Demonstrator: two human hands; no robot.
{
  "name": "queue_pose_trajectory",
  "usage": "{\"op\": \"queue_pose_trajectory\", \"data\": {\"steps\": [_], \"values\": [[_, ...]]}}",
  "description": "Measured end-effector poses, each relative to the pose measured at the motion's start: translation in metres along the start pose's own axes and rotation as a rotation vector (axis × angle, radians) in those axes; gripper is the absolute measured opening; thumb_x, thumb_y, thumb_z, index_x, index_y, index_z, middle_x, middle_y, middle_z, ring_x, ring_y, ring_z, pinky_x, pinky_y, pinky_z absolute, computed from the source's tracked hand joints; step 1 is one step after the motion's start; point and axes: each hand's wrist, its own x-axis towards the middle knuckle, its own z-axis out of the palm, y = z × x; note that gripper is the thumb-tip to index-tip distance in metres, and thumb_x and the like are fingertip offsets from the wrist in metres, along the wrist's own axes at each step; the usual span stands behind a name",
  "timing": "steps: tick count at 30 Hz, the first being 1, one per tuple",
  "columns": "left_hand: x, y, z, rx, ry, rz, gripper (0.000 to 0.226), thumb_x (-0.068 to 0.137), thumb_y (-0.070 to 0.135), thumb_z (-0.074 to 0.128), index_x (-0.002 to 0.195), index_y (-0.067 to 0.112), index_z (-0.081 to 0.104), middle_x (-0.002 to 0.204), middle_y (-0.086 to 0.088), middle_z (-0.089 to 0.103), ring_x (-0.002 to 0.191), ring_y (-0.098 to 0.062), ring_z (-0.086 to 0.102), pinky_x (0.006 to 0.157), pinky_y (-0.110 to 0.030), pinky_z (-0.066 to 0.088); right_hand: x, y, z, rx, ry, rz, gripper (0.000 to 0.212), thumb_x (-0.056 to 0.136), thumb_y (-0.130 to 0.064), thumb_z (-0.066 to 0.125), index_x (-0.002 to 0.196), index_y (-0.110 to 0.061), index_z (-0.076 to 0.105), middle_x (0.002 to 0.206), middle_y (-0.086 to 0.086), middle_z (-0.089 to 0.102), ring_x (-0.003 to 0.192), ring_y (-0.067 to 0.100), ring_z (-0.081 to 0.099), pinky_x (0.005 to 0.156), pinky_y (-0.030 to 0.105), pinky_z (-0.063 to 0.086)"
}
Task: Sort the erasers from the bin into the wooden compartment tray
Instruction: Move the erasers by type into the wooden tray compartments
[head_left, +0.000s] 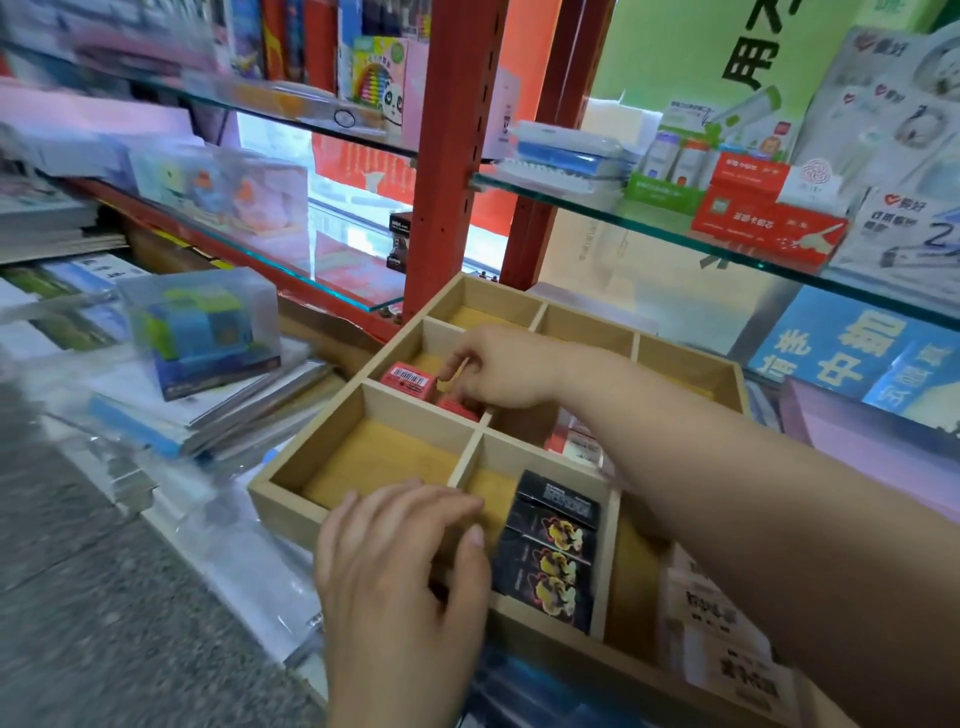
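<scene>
Nearest, the left hand (400, 566) rests loosely spread on the near rim of the wooden tray (283, 499), with nothing seen in it, just left of the near-middle compartment where four black-wrapped erasers (550, 551) lie overlapping. Farther in, the right hand (498, 369) reaches into the middle-left compartment with fingers curled tight beside two red erasers (408, 379); whether it pinches one I cannot tell. This looks like the placing step, so next calls for letting go cleanly and returning to the bin, which I cannot pick out.
</scene>
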Motion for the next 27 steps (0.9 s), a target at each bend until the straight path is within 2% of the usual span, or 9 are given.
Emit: {"op": "queue_pose_trajectory", "data": {"steps": [3,6,10,14,16,20,22,24,27], "values": [[-0.002,0.001,0.000,0.014,-0.018,0.003,0.025,0.075,0.033,0.044,0.078,0.026,0.067,0.086,0.023,0.052,0.091,-0.002,0.046,0.103,-0.012,0.008,-0.004,0.001,-0.003,0.129,0.072,-0.012,0.032,0.089,-0.002,0.044,0.119,-0.007,0.054,0.121,0.013,0.059,0.096,0.019,0.055,0.086,0.025,0.043],[-0.003,0.002,0.001,0.019,-0.023,0.005,0.025,0.076,0.032,0.043,0.078,0.025,0.067,0.086,0.022,0.052,0.091,-0.002,0.046,0.105,-0.012,0.007,-0.005,0.000,0.000,0.110,0.083,-0.032,0.039,0.093,-0.006,0.039,0.131,-0.014,0.044,0.136,0.006,0.048,0.113,0.019,0.050,0.085,0.018,0.035],[-0.004,0.002,0.001,0.012,-0.029,0.002,0.025,0.075,0.032,0.044,0.079,0.024,0.068,0.086,0.020,0.053,0.090,-0.001,0.045,0.105,-0.013,0.007,-0.003,-0.006,0.007,0.035,-0.007,-0.070,0.037,0.096,-0.012,0.035,0.133,-0.013,0.044,0.132,0.007,0.051,0.097,0.012,0.046,0.061,0.003,0.032],[-0.003,0.003,0.001,0.009,-0.021,0.005,0.026,0.075,0.031,0.043,0.079,0.023,0.068,0.086,0.020,0.053,0.090,-0.003,0.046,0.105,-0.013,0.007,-0.010,-0.006,0.005,0.115,0.063,-0.054,0.039,0.095,-0.008,0.036,0.134,-0.010,0.041,0.140,0.006,0.045,0.125,0.020,0.044,0.096,0.021,0.033],[-0.004,0.004,0.001,0.016,-0.021,0.005,0.026,0.075,0.031,0.043,0.079,0.022,0.068,0.087,0.020,0.053,0.092,-0.004,0.046,0.105,-0.013,0.006,-0.021,-0.004,-0.001,0.183,0.151,-0.065,0.038,0.095,-0.006,0.037,0.131,-0.010,0.045,0.137,0.006,0.048,0.125,0.020,0.045,0.101,0.022,0.032],[-0.007,0.014,-0.001,-0.030,-0.023,0.024,0.026,0.078,0.030,0.043,0.081,0.021,0.067,0.088,0.019,0.053,0.094,-0.006,0.046,0.104,-0.012,0.008,-0.063,0.008,-0.017,0.337,0.307,-0.094,0.033,0.091,0.003,0.037,0.116,-0.003,0.058,0.115,0.011,0.062,0.105,0.020,0.059,0.085,0.018,0.041],[-0.011,0.023,0.000,-0.059,-0.049,0.071,0.025,0.079,0.029,0.044,0.082,0.021,0.067,0.089,0.019,0.053,0.095,-0.005,0.046,0.105,-0.013,0.010,-0.091,0.022,-0.023,0.399,0.365,-0.105,0.031,0.090,0.006,0.038,0.109,-0.003,0.060,0.100,0.006,0.065,0.087,0.010,0.062,0.079,0.014,0.046],[-0.016,0.034,0.002,-0.084,-0.097,0.143,0.025,0.080,0.030,0.044,0.083,0.022,0.067,0.090,0.020,0.053,0.097,0.001,0.043,0.106,-0.015,0.012,-0.123,0.040,-0.027,0.453,0.410,-0.107,0.030,0.089,0.007,0.039,0.100,-0.008,0.062,0.084,-0.003,0.064,0.070,-0.006,0.060,0.074,0.006,0.046],[-0.034,0.055,0.005,-0.179,-0.143,0.311,0.022,0.087,0.036,0.043,0.085,0.030,0.064,0.093,0.026,0.056,0.100,0.005,0.044,0.106,-0.021,0.018,-0.178,0.073,-0.024,0.560,0.498,-0.027,0.031,0.089,0.008,0.041,0.083,-0.017,0.059,0.076,-0.006,0.062,0.060,-0.008,0.058,0.069,0.003,0.046]]}}
